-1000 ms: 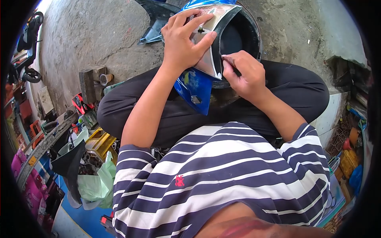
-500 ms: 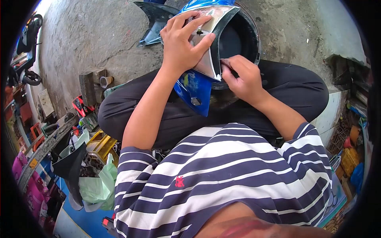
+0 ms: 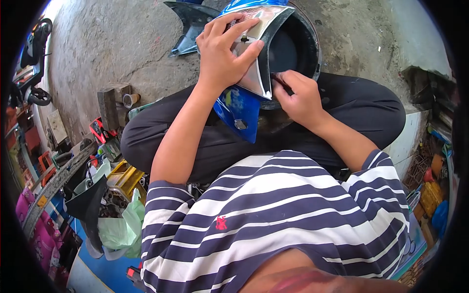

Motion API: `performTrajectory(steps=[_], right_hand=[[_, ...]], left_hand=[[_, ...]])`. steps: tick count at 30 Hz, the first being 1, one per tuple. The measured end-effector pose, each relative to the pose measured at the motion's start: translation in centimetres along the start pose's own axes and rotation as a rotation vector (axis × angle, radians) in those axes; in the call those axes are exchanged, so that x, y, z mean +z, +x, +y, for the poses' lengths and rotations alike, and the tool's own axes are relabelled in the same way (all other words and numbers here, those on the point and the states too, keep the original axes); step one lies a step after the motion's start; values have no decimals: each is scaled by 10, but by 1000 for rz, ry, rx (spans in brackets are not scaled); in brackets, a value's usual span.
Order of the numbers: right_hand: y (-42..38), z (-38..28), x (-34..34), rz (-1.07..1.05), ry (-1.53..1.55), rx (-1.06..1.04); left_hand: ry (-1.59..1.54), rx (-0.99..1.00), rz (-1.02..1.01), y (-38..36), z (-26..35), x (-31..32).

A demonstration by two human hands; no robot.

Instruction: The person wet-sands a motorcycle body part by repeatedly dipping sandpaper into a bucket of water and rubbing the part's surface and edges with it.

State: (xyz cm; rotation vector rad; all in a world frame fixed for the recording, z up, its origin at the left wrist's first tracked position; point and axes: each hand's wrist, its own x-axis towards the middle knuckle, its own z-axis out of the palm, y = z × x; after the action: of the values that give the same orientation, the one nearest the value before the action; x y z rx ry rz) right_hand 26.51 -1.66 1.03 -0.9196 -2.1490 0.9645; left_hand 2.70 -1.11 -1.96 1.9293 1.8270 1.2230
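A blue and white plastic fairing panel (image 3: 251, 78) lies tilted across a dark round bucket (image 3: 291, 49) between my crossed legs. My left hand (image 3: 222, 51) rests open on the panel's pale face, fingers spread and the thumb close to a small dark hole. At the panel's lower right edge, my right hand (image 3: 300, 95) is closed in a pinch, its fingertips against the rim. What those fingers hold is hidden, and I cannot tell what it is. The panel's blue lower part (image 3: 239, 115), with a six-sided opening, hangs over my leg.
Beyond my left hand, a dark curved plastic piece (image 3: 188, 29) lies on the concrete floor (image 3: 127, 44). A small cup (image 3: 130, 100) stands by a block (image 3: 107, 108) to the left. Clutter with a yellow crate (image 3: 126, 179) and a green plastic bag (image 3: 124, 227) fills the lower left.
My right hand has shifted very slightly left and up along the panel's edge. My left hand and the panel are almost unmoved.
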Motion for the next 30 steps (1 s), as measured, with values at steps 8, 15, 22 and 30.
performTrajectory(steps=[8, 15, 22, 30], right_hand=[[7, -7, -3, 49, -10, -82], [10, -15, -7, 23, 28, -37], [3, -18, -6, 8, -19, -48], [3, -17, -5, 8, -15, -75]], left_hand=[[2, 7, -1, 2, 2, 1], [8, 19, -5, 3, 0, -1], [51, 8, -37, 0, 7, -7], [55, 16, -39, 3, 8, -6]])
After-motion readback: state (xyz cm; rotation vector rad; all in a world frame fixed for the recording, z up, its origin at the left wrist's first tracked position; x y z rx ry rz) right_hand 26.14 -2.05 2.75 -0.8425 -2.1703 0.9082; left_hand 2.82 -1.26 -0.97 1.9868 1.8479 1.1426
